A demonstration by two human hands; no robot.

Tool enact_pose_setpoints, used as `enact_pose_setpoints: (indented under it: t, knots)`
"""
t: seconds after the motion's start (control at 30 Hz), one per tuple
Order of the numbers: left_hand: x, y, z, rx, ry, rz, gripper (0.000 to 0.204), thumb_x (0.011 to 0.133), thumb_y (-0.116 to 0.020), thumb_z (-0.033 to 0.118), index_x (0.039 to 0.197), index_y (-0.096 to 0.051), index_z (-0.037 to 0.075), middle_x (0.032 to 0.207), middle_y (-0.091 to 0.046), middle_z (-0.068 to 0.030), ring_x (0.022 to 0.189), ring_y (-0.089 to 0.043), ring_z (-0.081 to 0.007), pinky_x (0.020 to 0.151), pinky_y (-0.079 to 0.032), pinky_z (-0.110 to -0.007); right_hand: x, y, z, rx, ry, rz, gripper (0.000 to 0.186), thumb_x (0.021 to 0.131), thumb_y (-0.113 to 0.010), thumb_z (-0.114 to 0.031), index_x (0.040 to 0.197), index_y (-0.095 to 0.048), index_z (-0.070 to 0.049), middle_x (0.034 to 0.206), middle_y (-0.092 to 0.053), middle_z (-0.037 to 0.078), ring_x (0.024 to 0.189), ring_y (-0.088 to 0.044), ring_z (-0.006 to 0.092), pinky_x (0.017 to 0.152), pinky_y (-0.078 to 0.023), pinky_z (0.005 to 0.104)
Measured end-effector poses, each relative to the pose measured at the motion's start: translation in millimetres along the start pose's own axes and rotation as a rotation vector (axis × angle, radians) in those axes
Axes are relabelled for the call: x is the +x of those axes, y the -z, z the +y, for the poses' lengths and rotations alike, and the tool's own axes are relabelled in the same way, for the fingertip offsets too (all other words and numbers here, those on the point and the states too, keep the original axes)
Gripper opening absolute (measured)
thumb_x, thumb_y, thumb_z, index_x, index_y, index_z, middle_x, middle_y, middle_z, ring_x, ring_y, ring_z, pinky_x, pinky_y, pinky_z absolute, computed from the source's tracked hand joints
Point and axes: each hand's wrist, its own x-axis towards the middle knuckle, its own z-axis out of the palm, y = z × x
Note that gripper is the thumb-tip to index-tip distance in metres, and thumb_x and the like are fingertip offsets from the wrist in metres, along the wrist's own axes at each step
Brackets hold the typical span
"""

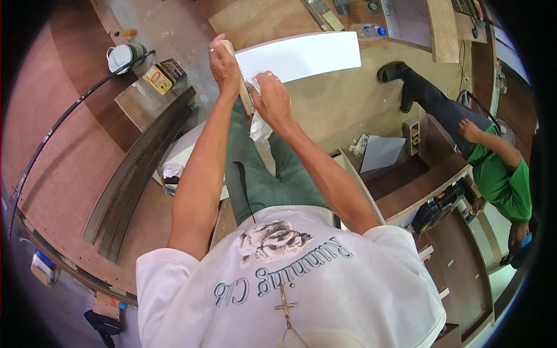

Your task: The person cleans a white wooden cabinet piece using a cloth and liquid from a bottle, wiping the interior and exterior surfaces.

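In front of me stands a long panel with a white face (pixel 299 57); a narrow pale wooden edge (pixel 246 100) runs along its near left end. My left hand (pixel 224 68) is closed round the upper part of that wooden edge, with a ring on one finger. Close by on the right, my right hand (pixel 271 100) has its fingers bent round a crumpled white cloth or sheet (pixel 260 129), pressed near the wooden edge. Part of this crumpled piece hangs below the hand over my green trousers. The fingertips of the right hand are partly hidden.
Left of me are dark curved wood strips (pixel 136 180), a black-and-yellow tin (pixel 164 75), a white-lidded can (pixel 120 58) and a black cable (pixel 64 107). A water bottle (pixel 368 30) lies beyond the panel. At right, a person in green (pixel 502 182) sits beside open wooden cabinet boxes (pixel 429 188).
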Motion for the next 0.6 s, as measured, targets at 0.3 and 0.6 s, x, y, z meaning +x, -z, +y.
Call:
enact_pose_setpoints:
  t: [0.3, 0.6]
  knots:
    - [2.8, 1.0, -6.4, 0.028, -0.081, 0.021, 0.062, 0.109, -0.028, 0.046, 0.129, -0.063, 0.0, 0.116, -0.067, -0.0196, 0.108, -0.063, -0.0307, 0.097, -0.047, -0.04, 70.2, 11.0, 10.3, -0.027, -0.001, 0.158, 0.024, 0.087, -0.072, -0.019, 0.097, -0.064, 0.001, 0.096, -0.065, 0.023, 0.093, -0.063, 0.043, 0.08, -0.05, 0.0519]
    - [-0.2, -1.4, -0.4, 0.009, -0.086, 0.015, 0.055, 0.109, -0.033, 0.041, 0.126, -0.065, -0.001, 0.122, -0.067, -0.0206, 0.114, -0.062, -0.034, 0.101, -0.046, -0.041, 81.5, 5.6, -3.6, -0.101, 0.137, 0.07, 0.025, 0.087, -0.074, -0.021, 0.095, -0.066, 0.001, 0.096, -0.069, 0.024, 0.095, -0.066, 0.0422, 0.084, -0.053, 0.051]
